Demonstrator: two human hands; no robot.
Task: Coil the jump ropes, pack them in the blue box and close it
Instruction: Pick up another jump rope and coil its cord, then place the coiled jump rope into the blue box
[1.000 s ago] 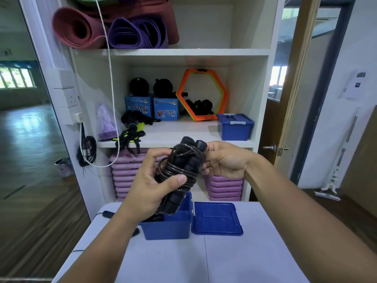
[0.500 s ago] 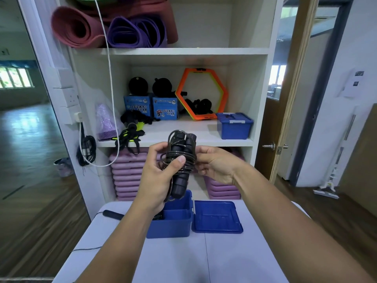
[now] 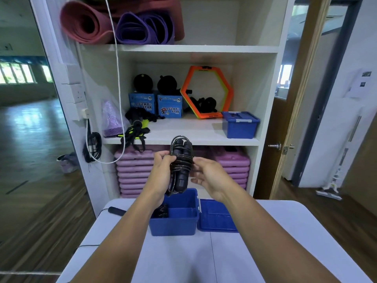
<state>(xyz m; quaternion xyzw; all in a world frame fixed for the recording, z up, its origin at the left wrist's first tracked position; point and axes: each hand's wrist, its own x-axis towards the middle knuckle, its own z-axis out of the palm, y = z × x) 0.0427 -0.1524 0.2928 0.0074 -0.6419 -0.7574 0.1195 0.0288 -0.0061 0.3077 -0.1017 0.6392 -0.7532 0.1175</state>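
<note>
Coiled jump rope point(image 3: 180, 162) above blue box point(image 3: 173, 223), L hand point(image 3: 161, 172) grips it, R hand point(image 3: 208, 176) pinches its side

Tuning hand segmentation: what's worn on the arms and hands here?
Nothing that shows. The left arm and right arm are bare to the frame edge, with no sleeve in view. The left hand and right hand show no glove, ring, watch or band.

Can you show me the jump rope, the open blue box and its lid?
jump rope point(image 3: 181, 161), head view, on the cord wound round the handles.
blue box point(image 3: 173, 226), head view, on its front wall.
lid point(image 3: 216, 218), head view, on its flat middle.
</note>
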